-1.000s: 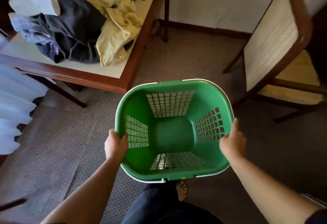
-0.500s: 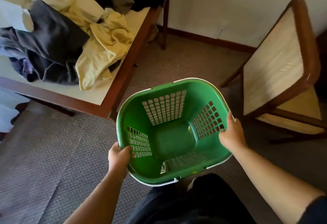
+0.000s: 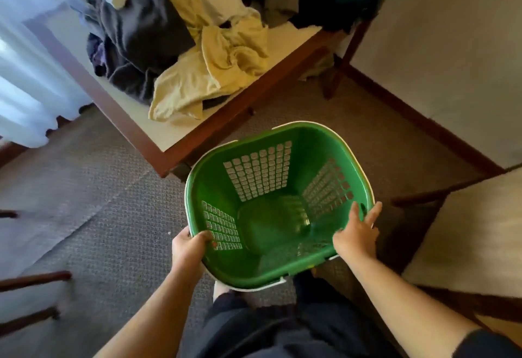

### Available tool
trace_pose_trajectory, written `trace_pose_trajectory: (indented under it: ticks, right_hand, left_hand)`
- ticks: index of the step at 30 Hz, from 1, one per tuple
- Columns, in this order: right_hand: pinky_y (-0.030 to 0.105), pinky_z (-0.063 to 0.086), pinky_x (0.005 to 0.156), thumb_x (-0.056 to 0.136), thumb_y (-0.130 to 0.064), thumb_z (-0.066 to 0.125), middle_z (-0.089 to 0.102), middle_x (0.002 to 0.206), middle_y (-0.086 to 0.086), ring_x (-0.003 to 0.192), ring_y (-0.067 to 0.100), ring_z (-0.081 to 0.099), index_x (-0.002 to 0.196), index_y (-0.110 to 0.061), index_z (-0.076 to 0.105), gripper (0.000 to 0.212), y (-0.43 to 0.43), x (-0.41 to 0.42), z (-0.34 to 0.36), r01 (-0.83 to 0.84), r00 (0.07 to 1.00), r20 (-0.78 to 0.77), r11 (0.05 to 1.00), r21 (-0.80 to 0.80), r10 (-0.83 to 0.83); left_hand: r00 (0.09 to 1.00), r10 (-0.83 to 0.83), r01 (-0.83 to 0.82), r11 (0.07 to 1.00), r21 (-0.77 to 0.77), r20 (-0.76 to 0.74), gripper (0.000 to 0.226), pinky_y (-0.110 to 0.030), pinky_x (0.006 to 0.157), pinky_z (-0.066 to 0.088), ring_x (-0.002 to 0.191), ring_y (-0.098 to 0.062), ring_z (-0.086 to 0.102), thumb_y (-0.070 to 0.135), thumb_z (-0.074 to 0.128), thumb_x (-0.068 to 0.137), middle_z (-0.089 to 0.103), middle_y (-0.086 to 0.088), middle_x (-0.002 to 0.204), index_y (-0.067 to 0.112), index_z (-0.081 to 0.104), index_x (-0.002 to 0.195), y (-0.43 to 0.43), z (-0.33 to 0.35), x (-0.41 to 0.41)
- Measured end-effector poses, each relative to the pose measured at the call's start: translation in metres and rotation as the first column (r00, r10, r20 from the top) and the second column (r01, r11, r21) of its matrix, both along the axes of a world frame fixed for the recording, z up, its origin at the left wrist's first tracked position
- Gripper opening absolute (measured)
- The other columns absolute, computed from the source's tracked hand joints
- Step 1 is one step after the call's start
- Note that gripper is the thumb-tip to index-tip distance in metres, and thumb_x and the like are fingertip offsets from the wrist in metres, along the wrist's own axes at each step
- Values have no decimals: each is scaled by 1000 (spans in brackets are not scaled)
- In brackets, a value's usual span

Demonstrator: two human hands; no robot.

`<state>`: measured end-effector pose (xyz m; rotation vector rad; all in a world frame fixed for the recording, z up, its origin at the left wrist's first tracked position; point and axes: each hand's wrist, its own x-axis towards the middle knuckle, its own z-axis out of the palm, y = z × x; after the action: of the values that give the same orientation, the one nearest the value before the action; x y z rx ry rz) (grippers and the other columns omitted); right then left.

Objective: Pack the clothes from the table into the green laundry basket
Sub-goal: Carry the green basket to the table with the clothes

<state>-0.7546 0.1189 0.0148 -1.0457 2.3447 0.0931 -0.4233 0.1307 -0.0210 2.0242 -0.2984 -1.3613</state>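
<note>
I hold the green basket (image 3: 278,205) between my hands — my left hand (image 3: 188,247) curls over its near-left rim, while my right hand (image 3: 356,234) lies on the right rim, fingers nearly straight. The clothes (image 3: 180,47) sit heaped on the table (image 3: 180,134) — beyond my left hand.
</note>
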Motion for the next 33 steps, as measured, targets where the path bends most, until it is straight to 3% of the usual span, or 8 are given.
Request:
trace_pose_trajectory:
  ticks: [2, 5, 8, 15, 20, 24, 28, 33]
  right_hand:
    - [41, 59, 84, 90, -3, 63, -32, 162, 0, 135, 40, 43, 160, -27, 15, 88, -17, -15, 1, -74, 997, 14, 997, -21, 75]
    - [38, 60, 81, 92, -3, 62, -27, 164, 4, 125, 37, 55, 160, -23, 17, 84, -41, -33, 0, -131, 990, 46, 990, -51, 133]
    - [41, 59, 88, 94, -9, 60, -29, 163, 5, 131, 40, 50, 160, -22, 15, 81, -59, -37, -8, -164, 981, 100, 986, -33, 167]
    - [42, 57, 94, 95, -6, 59, -37, 159, 4, 137, 40, 45, 160, -18, 18, 78, -76, -21, -50, -221, 959, 178, 975, -26, 222]
    - [39, 53, 98, 95, -14, 64, -35, 160, 7, 138, 39, 44, 160, -17, 17, 80, -90, -16, -92, -279, 939, 194, 959, -55, 284]
    - [37, 45, 106, 95, -17, 66, -32, 162, 6, 145, 36, 35, 160, -20, 15, 83, -96, -12, -117, -313, 909, 256, 944, -101, 329]
    - [34, 40, 110, 95, -16, 65, -33, 161, 8, 147, 36, 31, 160, -20, 14, 83, -93, -8, -132, -317, 910, 255, 945, -80, 327]
    - [32, 41, 108, 99, -20, 59, -40, 157, 8, 146, 36, 32, 161, -18, 12, 78, -81, -5, -140, -332, 907, 255, 942, -54, 335]
  left_hand:
    - [996, 91, -91, 996, 9, 21, 22, -59, 73, 62, 70, -34, 69, -11, 63, 76, 74, -28, 89, 3, 71, 91, 7, 1, -21]
    - [981, 188, -188, 982, -1, 53, 22, -43, 62, 62, 61, -28, 67, -11, 62, 73, 72, -23, 79, 1, 71, 90, 15, 3, -46]
    - [961, 272, -273, 962, 3, 55, 24, -47, 63, 61, 61, -28, 65, -10, 61, 69, 72, -28, 81, 2, 71, 88, 19, -1, -66]
    - [917, 393, -396, 918, 38, 65, 34, -37, 53, 60, 62, -28, 69, -5, 63, 59, 76, -17, 78, 10, 73, 86, 15, -40, -88]
    - [907, 417, -419, 908, 27, 57, 33, -28, 46, 55, 53, -19, 68, -14, 59, 72, 74, -16, 78, 3, 72, 97, 6, -84, -85]
    - [897, 441, -442, 897, 5, 30, 36, -31, 51, 58, 59, -23, 69, -15, 58, 72, 75, -21, 85, 2, 71, 100, 1, -116, -73]
    - [906, 424, -424, 905, -23, 1, 43, -45, 61, 64, 69, -31, 74, -15, 59, 68, 78, -17, 87, 9, 73, 101, -2, -138, -65]
    - [931, 361, -360, 933, -23, 60, 38, -39, 59, 62, 77, -34, 75, -10, 60, 70, 77, -15, 87, 10, 72, 100, -2, -152, -59]
